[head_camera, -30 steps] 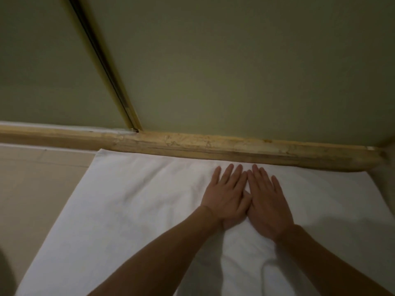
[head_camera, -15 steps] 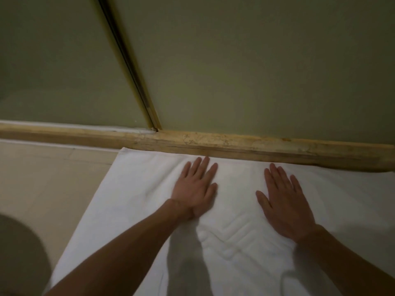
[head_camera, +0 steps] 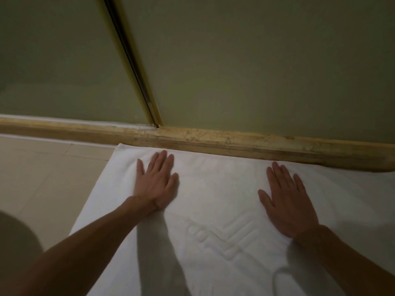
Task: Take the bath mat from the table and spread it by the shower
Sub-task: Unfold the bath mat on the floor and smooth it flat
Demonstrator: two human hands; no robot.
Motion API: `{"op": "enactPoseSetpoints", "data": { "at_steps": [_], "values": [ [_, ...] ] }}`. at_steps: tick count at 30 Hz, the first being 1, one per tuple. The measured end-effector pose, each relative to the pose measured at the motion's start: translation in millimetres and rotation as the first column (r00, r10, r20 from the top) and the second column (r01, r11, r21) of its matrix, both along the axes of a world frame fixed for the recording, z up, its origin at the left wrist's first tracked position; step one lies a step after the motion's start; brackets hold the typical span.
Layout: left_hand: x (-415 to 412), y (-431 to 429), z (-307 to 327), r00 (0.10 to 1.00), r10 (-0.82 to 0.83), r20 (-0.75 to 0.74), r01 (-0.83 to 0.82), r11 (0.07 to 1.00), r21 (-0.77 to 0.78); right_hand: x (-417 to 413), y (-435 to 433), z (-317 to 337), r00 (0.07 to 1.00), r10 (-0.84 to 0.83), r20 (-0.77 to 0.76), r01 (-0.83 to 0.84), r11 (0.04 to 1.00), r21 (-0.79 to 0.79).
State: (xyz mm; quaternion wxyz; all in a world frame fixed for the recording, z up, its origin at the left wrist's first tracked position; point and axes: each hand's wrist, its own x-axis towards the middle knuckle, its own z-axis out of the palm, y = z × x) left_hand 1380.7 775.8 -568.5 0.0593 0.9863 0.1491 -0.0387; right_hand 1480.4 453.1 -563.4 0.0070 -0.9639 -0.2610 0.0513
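The bath mat (head_camera: 224,178) is plain white, with a raised pattern of nested chevron lines and small rounded shapes pressed into its pile in the same white. The sill (head_camera: 213,139) is mottled tan and ochre with darker brown streaks, and the floor tiles (head_camera: 42,174) are pale beige with lighter joints. The shower panels (head_camera: 256,60) are dull olive green, parted by a brass-yellow strip (head_camera: 132,67) with a black line down it.

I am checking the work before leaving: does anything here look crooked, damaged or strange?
The white terry bath mat lies flat and straight against the sill, with the left hand and right hand pressing it. Only the long yellowish sill under the frosted shower door looks damaged: its surface is scratched and blotchy.
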Motion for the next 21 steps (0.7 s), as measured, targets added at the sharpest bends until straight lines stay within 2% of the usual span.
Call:
{"op": "enactPoseSetpoints", "data": {
  "at_steps": [4,8,15,18,21],
  "values": [
    [-11,25,0,0.987,0.159,-0.003,-0.159,0.987,-0.002,-1,1,2,1.0,-0.004,0.002,0.004,1.0,0.0],
    [-17,45,0,0.994,0.101,-0.027,-0.101,0.995,0.002,0,1,2,1.0,-0.009,-0.011,0.009,1.0,-0.008],
    [-15,53,1,0.992,0.116,0.055,-0.116,0.993,-0.005,1,3,2,1.0,-0.013,-0.013,0.013,1.0,-0.007],
    [-14,58,0,0.974,0.203,0.101,-0.201,0.979,-0.027,0,3,3,1.0,-0.015,-0.011,0.015,1.0,0.008],
    [-15,71,-3,0.975,0.219,0.023,-0.219,0.976,-0.021,0,3,2,1.0,-0.016,-0.009,0.016,1.0,0.006]
  ]
}}
